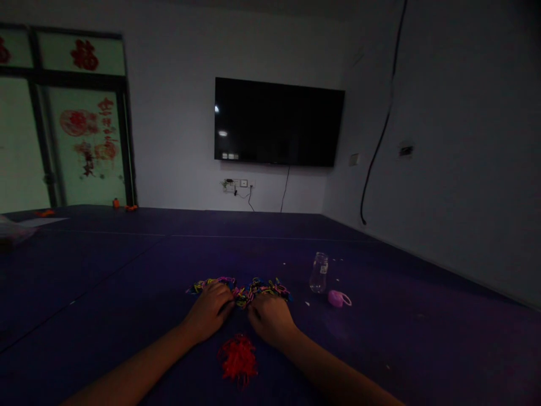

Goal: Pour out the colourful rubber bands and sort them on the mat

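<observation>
A spread pile of small looped pieces [243, 298] in yellow, pink, blue and black lies on the purple table; paper clips or bands, I cannot tell which. My left hand [213, 307] rests at the pile's left part, fingers curled down into it. Over the right part my right hand [271, 317] is bent the same way, its fingertips mostly hidden. Whatever either hand pinches is too small and dark to make out. Closer to me, between my forearms, sits a separate heap of red looped pieces [239, 358], touched by neither hand.
Right of the pile stands a clear bottle [319, 273], with a pink cap with a loop [338, 299] beside it. White scraps dot the purple tabletop [127, 265]. Orange objects [131, 208] lie at the far left edge. A television [279, 123] hangs on the wall.
</observation>
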### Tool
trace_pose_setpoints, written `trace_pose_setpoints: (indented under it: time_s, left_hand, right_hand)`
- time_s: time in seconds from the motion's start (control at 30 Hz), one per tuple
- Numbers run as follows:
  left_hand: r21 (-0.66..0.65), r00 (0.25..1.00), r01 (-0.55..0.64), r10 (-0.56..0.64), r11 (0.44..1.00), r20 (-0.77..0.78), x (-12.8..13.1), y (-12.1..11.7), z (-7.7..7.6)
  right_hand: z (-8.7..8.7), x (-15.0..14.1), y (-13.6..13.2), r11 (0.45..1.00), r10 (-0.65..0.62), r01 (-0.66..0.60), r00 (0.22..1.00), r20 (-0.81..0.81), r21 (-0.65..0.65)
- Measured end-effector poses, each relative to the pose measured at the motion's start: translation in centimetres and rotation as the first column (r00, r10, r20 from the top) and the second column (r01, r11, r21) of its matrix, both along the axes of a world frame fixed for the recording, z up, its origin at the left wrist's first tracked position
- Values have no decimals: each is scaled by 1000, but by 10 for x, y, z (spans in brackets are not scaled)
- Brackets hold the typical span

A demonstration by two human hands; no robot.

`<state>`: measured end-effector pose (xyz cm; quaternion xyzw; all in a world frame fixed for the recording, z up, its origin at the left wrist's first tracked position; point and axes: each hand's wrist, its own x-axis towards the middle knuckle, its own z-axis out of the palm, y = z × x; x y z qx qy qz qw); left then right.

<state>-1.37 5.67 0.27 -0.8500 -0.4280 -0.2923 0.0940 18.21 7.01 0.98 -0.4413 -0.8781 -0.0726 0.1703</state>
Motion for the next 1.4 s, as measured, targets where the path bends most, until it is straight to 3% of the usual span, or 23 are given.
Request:
trace_pose_setpoints:
  time_s: [0.23, 0.37, 0.43, 0.6, 0.67, 0.77, 0.97, 1.13, 1.27, 1.33, 1.4]
  left_hand:
    - [-52, 996, 50, -54, 997, -70, -1, -2, -2]
    - [-71, 994, 85, -90, 994, -65, -1, -3, 0]
    - [-64, 996, 66, -70, 996, -63, -1, -3, 0]
    - [-51, 999, -11, 9, 999, -47, 0, -3, 0]
    - [-50, 999, -27, 25, 998, -41, 0, -3, 0]
    - [-57, 998, -49, 46, 997, -37, 1, -3, 0]
    - [-68, 999, -16, 14, 998, -30, 0, -1, -1]
    - [-111, 994, 86, -93, 990, -58, 0, -2, 0]
    - [-100, 992, 110, -116, 989, -55, -2, 0, -1]
    - [-70, 994, 101, -103, 992, -38, -3, 2, -4]
    - [-45, 997, 80, -81, 996, -21, -4, 4, -7]
  right_hand:
    - [1, -1, 8, 992, -120, 118, 990, -73, -34]
    - [4, -3, 5, 992, -124, 123, 989, -79, -21]
    - [5, -4, 2, 998, -67, 67, 995, -79, -2]
    - [4, -4, 0, 977, 212, -212, 977, 28, 15]
    - [3, -4, 0, 970, 242, -242, 968, 64, -8]
    - [2, -4, 1, 983, 182, -181, 981, 70, -18]
    - [1, -4, 5, 997, -65, 65, 998, 6, -45]
    - [2, -2, 6, 994, -108, 106, 992, -59, -37]
    - [3, -3, 3, 995, 100, -100, 994, -48, -1]
    - [4, -4, 2, 971, 237, -237, 971, -10, 5]
    - [4, -4, 1, 956, 294, -294, 955, 26, -4]
